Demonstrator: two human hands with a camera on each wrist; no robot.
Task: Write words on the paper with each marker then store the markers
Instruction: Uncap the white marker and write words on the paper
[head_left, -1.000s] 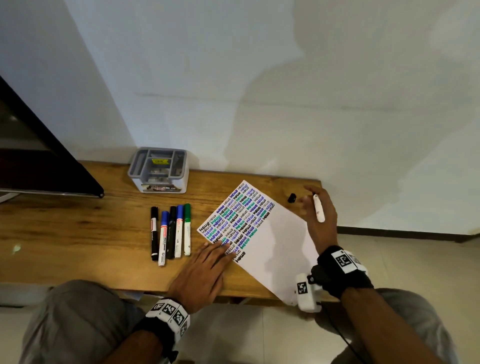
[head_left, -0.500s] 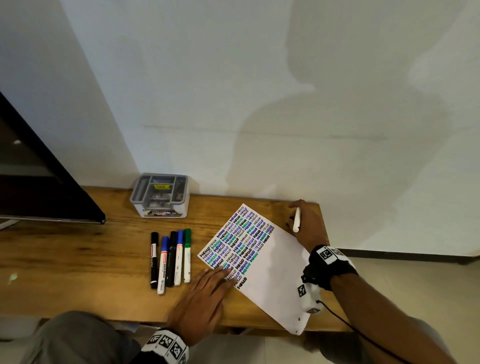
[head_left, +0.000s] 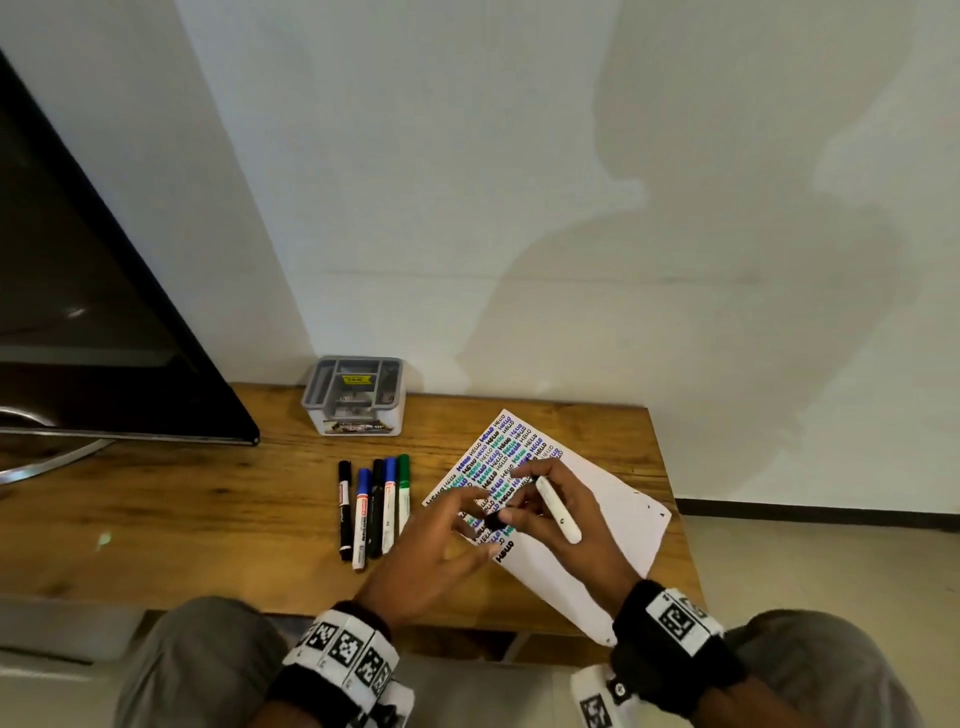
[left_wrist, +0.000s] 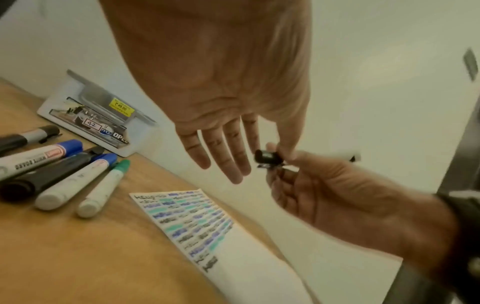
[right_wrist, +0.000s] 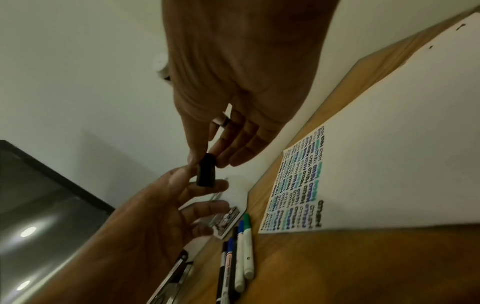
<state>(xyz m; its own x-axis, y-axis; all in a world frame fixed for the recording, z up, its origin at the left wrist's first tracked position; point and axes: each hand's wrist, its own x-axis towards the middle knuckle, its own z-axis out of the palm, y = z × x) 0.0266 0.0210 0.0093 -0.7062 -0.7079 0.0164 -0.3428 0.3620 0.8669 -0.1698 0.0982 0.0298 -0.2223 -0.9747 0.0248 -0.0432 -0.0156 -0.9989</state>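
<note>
black cap (head_left: 494, 519) is tiny, light, hard smooth plastic, so my guess is it slips or pops out of a loose pinch. best hold looks like the sides near the closed end, leaving the open mouth free to go onto the tip. in the left wrist view it shows a small clip tab.

right hand (head_left: 563, 525) pinches the cap between thumb and fingertip and also has the white marker (head_left: 558, 510) tucked across the hand; the marker's rear end points back toward the wrist. the barrel is stiff, light, slick and round, so it likely rolls if set down loose. grip mid-barrel for capping.

left hand (head_left: 441, 551) has its fingers mostly straight and spread, thumb and forefinger touching the cap, not clearly curled round it. looks like a handover in progress, both hands just above the paper (head_left: 597, 525).

paper is thin and floppy, lies angled on the wooden table (head_left: 208, 519), with its near corner past the table edge. rows of "hello" in black, blue and green fill its far-left part.

five capped markers (head_left: 374, 509) lie side by side left of the paper. grey organiser box (head_left: 356, 397) sits behind them at the wall.
</note>
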